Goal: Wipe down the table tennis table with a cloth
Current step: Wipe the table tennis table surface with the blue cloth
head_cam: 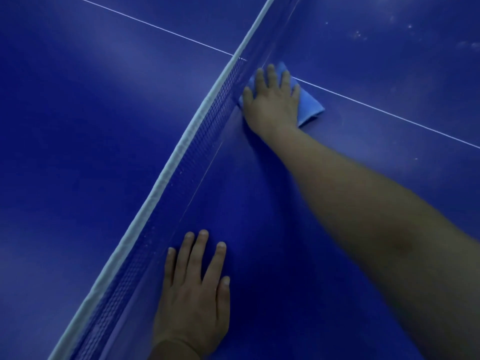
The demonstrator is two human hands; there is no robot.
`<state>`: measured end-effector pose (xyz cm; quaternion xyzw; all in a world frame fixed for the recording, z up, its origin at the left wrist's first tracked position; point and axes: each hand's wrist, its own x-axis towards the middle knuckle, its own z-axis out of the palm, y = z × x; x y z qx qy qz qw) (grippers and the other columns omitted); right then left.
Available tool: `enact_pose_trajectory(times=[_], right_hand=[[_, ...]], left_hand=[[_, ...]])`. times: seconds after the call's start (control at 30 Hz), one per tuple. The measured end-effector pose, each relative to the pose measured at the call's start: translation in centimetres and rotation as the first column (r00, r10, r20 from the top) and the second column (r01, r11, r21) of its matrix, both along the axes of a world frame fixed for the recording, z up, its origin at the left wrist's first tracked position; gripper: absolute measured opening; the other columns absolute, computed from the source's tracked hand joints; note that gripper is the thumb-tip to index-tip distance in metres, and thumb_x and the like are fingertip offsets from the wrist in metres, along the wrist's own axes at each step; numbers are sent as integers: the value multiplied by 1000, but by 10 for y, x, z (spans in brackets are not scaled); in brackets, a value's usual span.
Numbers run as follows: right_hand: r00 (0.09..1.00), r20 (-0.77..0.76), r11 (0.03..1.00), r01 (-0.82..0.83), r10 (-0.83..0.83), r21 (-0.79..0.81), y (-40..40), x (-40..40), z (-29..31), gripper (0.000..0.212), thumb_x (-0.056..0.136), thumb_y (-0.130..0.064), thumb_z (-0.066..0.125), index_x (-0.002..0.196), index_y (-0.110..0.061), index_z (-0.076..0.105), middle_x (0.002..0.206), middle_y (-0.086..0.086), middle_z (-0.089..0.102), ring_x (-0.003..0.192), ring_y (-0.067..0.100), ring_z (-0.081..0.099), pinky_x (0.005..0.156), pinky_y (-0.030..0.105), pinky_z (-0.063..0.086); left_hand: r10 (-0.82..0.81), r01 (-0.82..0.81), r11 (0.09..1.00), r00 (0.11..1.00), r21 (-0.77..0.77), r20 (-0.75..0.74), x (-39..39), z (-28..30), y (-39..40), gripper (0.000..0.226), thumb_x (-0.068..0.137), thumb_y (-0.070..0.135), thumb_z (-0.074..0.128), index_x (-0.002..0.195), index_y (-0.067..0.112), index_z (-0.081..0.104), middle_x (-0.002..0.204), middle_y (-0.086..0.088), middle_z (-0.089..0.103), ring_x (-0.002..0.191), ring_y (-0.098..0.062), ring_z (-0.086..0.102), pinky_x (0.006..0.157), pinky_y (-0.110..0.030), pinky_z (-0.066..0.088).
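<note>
Your right hand lies flat on a light blue cloth, fingers straight and spread, pressing it to the table rather than gripping it. Your bare forearm stretches out to it from the lower right.

Largest in view is the table tennis table, a smooth, deep blue surface with a soft sheen and pale patches of reflected light. A few whitish specks and smudges show on it at the upper right. A thin white centre line runs across the top and passes under the cloth.

Next comes the net, crossing the view diagonally from the lower left to the top. It is a fine dark mesh, see-through, capped by a pale band of tape along its upper edge.

Your left hand rests palm down on the bare table near the foot of the net, fingers straight and slightly apart, holding nothing.

Smallest is the cloth, a soft-looking folded piece lying flat, just beside the foot of the net and over the centre line. One squared corner sticks out to the right of your hand.
</note>
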<state>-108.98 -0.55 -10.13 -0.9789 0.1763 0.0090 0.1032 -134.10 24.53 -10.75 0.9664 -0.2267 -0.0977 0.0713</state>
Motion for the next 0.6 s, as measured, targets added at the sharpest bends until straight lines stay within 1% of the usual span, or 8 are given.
enact_pose_trajectory(times=[0.1,0.17,0.23,0.3,0.4,0.47,0.53,0.6], right_hand=[[995,16,995,-96,96,11,20,-10,-3,59,102,-44,25,155,-18,26,167,1,9,153,29,3,121,53,4],[997,9,997,-79,78,16,-2,-21,-2,59,103,-48,23,156,-23,25,166,-1,11,153,28,6,121,53,6],[996,23,995,82,-81,-53,-50,-42,-3,60,102,-52,23,156,-26,24,166,0,15,152,29,11,120,53,11],[956,32,952,294,-292,-87,-110,-76,-4,61,102,-52,22,156,-24,25,165,2,17,151,31,13,120,54,12],[808,2,808,589,-589,-26,-174,-121,0,64,100,-54,17,157,-25,21,166,0,13,152,31,8,120,58,6],[742,-6,742,670,-670,-3,-174,-122,1,64,101,-52,17,158,-23,20,166,1,12,152,33,6,119,60,4],[801,23,801,599,-599,-7,-140,-105,3,61,103,-48,20,158,-22,22,166,3,13,152,34,8,120,59,6],[945,41,946,325,-323,-23,-87,-84,0,59,104,-48,23,157,-23,23,166,2,13,152,33,9,120,55,8]], left_hand=[[-8,8,1000,1000,6,17,-1,-1,0,62,104,45,10,143,15,46,156,-13,34,146,-30,24,116,-49,11],[-6,7,1000,1000,-7,28,-2,-2,-1,63,104,46,10,142,13,47,156,-14,34,146,-31,24,117,-49,10],[0,1,999,999,-44,36,-2,-3,-1,64,103,47,11,141,12,49,155,-14,34,146,-32,24,117,-50,10],[6,-4,998,999,-56,40,-2,-4,-1,64,103,47,11,141,12,49,155,-14,34,146,-32,24,118,-49,9],[5,-1,998,999,-68,53,-3,-5,-2,56,100,41,27,142,13,49,155,-14,34,147,-31,23,118,-50,9],[3,0,998,999,-68,46,-3,-5,-2,56,96,40,31,142,13,49,156,-14,34,147,-31,22,119,-48,7],[3,-1,998,999,-65,38,-2,-3,-2,56,98,42,30,142,13,49,155,-14,35,147,-31,22,119,-47,5],[5,-3,998,999,-62,32,-2,-2,-3,56,95,40,33,141,12,50,155,-15,36,146,-31,22,119,-46,5]])
